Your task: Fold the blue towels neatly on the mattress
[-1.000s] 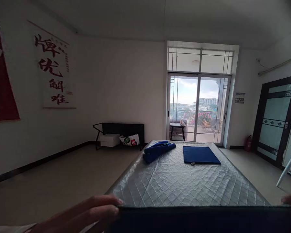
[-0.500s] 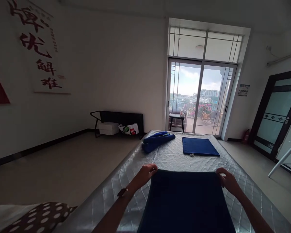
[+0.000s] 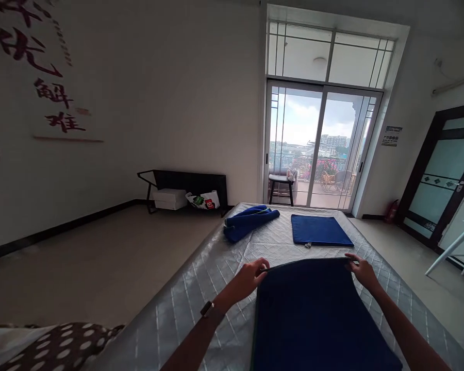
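A dark blue rectangular piece of fabric (image 3: 317, 314), perhaps a cushion cover, hangs between my two hands above the mattress (image 3: 193, 299). My left hand (image 3: 253, 275) pinches its upper left corner. At the upper right corner, my right hand (image 3: 361, 270) grips the same edge, which bows slightly upward between them. The lower part runs past the bottom of the view. Farther up the mattress lies a flat blue fabric square (image 3: 320, 230) with a small white tag. Left of it rests a loosely folded blue cloth (image 3: 249, 222).
A brown polka-dot fabric (image 3: 65, 345) lies at the lower left. By the wall stands a black bench (image 3: 189, 180) with a white box (image 3: 170, 199) and a printed bag (image 3: 203, 200). Beyond the mattress are sliding glass doors (image 3: 294, 123). White furniture legs (image 3: 448, 252) stand at right.
My left hand has moved right, closer to my right hand. The fabric's top edge has gone from nearly straight to bowed, and its body has swung right. The camera has tilted down slightly.
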{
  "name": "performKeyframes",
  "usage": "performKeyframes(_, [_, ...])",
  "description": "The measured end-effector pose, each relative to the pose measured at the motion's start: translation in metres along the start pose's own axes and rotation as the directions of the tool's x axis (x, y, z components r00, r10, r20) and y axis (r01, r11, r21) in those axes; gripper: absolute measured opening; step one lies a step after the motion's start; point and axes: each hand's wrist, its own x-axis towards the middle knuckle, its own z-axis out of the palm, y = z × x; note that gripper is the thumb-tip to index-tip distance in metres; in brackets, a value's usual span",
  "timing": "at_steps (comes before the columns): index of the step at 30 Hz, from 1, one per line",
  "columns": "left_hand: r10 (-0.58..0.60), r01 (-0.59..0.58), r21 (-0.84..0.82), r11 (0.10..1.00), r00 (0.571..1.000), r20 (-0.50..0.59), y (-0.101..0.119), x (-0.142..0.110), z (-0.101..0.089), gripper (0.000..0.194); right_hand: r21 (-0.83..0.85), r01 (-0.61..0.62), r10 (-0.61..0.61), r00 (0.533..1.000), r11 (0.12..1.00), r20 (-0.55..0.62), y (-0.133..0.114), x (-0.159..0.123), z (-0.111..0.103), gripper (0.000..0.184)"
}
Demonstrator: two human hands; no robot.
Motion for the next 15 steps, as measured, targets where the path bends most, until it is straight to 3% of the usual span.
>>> performKeyframes(4, [0.235,-0.226,-0.097,0.969,0.968,0.088,0.078,-0.024,0.01,0.018,-0.145,0.061,-0.078,0.991,0.988,-0.113,0.008,0.007,-0.047,0.028])
performKeyframes(9, [0.519,-0.455,-0.371,0.81,0.85,0.09,0.174,-0.043,0.038,0.016,-0.23,0.021,-0.092,0.949,0.973,-0.301,0.005,-0.005,-0.114,0.032])
performKeyframes(12, [0.642,-0.52,-0.505,0.689,0.761,0.093,0.22,-0.043,0.062,0.02,-0.234,-0.055,-0.051,0.904,0.971,-0.425,-0.003,-0.012,-0.149,0.043])
performKeyframes(15, [0.674,-0.494,-0.572,0.656,0.724,0.147,0.255,-0.042,0.08,0.03,-0.226,-0.046,-0.077,0.858,0.973,-0.508,-0.008,-0.008,-0.179,0.05])
